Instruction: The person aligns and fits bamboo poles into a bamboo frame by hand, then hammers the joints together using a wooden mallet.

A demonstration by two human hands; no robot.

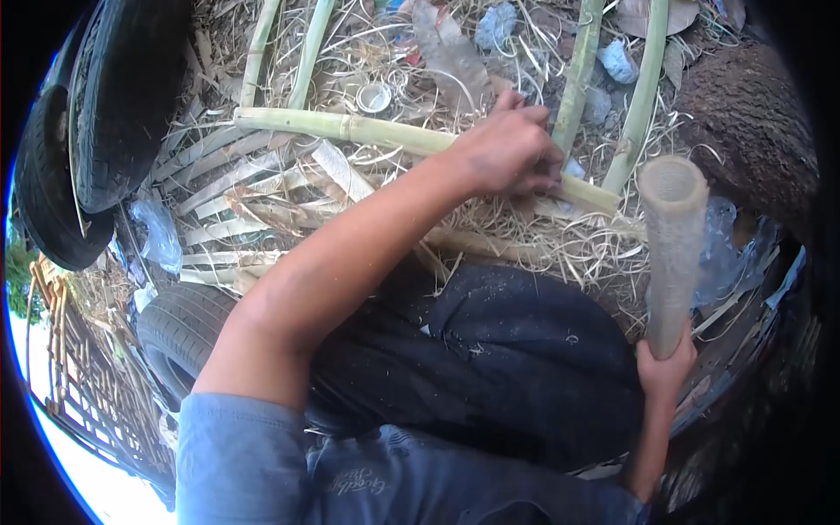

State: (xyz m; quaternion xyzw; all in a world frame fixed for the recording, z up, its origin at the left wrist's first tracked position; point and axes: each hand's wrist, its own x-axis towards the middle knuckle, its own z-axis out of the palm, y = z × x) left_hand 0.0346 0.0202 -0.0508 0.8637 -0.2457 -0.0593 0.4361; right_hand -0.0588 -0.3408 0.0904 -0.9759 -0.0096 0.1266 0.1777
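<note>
A pale green bamboo strip [376,133] lies crosswise on the littered ground. My left hand [514,150] is closed over it near its right end, fingers bent down and partly hidden. Upright green strips stand beyond the hand, one [577,79] reaching down to its fingers and another [640,96] meeting the crosswise strip's right end. At the right, my right hand [667,360] grips the lower end of a thick, round bamboo tube [674,245], whose hollow end points up and away from me.
Tyres [131,96] stand at the upper left, and another tyre [188,328] is beside my leg. A rough-barked log [748,122] lies at the upper right. Shavings, plastic scraps and a small round lid [374,98] litter the ground. Stacked sticks [96,376] are at the lower left.
</note>
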